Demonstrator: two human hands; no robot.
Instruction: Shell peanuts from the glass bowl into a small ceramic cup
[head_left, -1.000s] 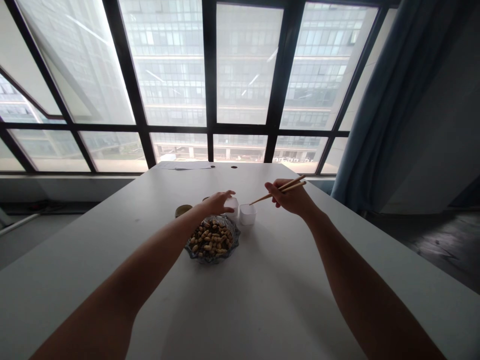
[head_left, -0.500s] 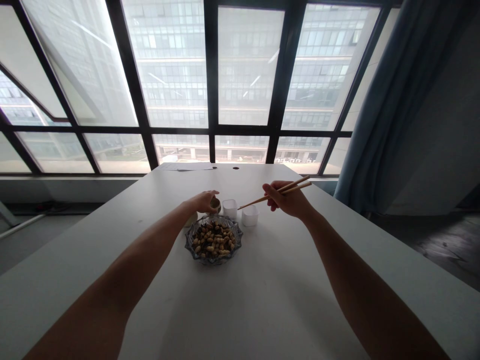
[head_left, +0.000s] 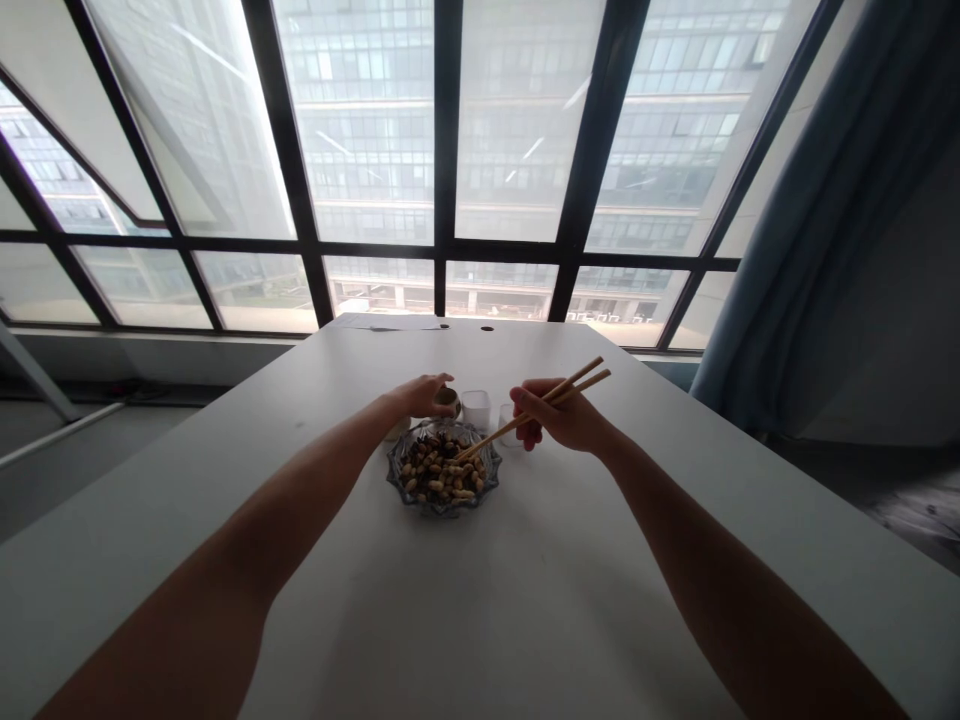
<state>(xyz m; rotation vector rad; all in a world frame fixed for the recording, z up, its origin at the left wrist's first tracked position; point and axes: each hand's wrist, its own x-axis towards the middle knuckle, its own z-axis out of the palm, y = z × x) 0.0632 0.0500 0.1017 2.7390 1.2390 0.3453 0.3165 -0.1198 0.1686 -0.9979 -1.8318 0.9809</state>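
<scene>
Chopsticks (head_left: 493, 437) slant from the right hand (head_left: 556, 412), right of the frame's centre, its fingers closed around them, tips at the peanuts (head_left: 431, 482) in a glass bowl (head_left: 442, 507) just below centre. Left of centre, the left hand (head_left: 421, 396) curves thumb and fingers partly open around a small round container (head_left: 448, 397); whether they grip it cannot be told. Beside it stands a white cup (head_left: 475, 409).

A blue curtain (head_left: 806, 270) hangs right of the dark-framed windows (head_left: 445, 150), with a large building (head_left: 679, 120) outside.
</scene>
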